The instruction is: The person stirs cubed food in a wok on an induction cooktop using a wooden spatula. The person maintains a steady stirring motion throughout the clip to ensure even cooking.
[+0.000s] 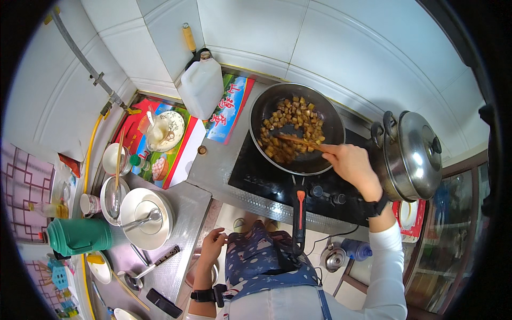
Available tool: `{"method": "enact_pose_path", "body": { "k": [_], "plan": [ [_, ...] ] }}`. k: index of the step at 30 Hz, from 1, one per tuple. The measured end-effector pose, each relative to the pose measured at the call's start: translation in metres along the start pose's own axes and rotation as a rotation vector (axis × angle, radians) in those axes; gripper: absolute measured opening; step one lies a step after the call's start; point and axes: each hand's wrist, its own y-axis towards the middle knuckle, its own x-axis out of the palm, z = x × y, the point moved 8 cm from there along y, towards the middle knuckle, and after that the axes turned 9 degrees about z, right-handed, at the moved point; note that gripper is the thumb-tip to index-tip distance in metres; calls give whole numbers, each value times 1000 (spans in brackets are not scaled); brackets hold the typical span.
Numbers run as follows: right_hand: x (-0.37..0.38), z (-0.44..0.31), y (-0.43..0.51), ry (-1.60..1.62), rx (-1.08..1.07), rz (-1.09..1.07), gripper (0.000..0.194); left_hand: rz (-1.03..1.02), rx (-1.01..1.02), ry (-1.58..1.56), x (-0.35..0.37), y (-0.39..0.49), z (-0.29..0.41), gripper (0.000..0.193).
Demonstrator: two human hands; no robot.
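Note:
In my right hand [352, 166] is the handle of a wooden spatula [301, 141], its blade down among browned cubes of food [298, 110] in a dark frying pan [312, 163]. The cubes lie mostly around the pan's back and left, blurred near the spatula. The pan sits on a black induction cooktop [256, 176], and its black-and-red handle [299, 216] points toward me. My left hand [214, 244] hangs beside my blue patterned apron [256, 256], fingers loosely bent, holding nothing.
A lidded steel steamer pot [416, 156] stands right of the pan. White bowls [130, 236], a ladle [158, 264] and a green thermos jug [82, 236] crowd the left counter. Behind are a white plastic jug [203, 88] and a floral plate [176, 130]. A kettle [334, 258] stands low right.

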Motion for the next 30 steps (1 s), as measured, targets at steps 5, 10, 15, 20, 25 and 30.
{"method": "enact_pose_path", "body": {
  "k": [5, 10, 15, 20, 25, 30],
  "plan": [
    [-34, 43, -2, -92, 174, 85, 19, 11, -15, 11, -2, 0, -6, 34],
    [-4, 24, 12, -102, 172, 47, 21, -29, -22, 27, 5, 1, 0, 35],
    [-16, 13, -8, -75, 59, -74, 22, -14, 6, 11, 2, 2, 6, 36],
    [-19, 14, 7, -174, 64, 11, 24, 0, -2, -4, 2, 1, 4, 34],
    [-2, -4, 0, -83, -41, -54, 26, -14, 2, -31, 4, -1, 2, 35],
    [-17, 36, 16, -92, 85, 98, 21, -6, 19, -21, 1, -2, 1, 34]
  ]
}}
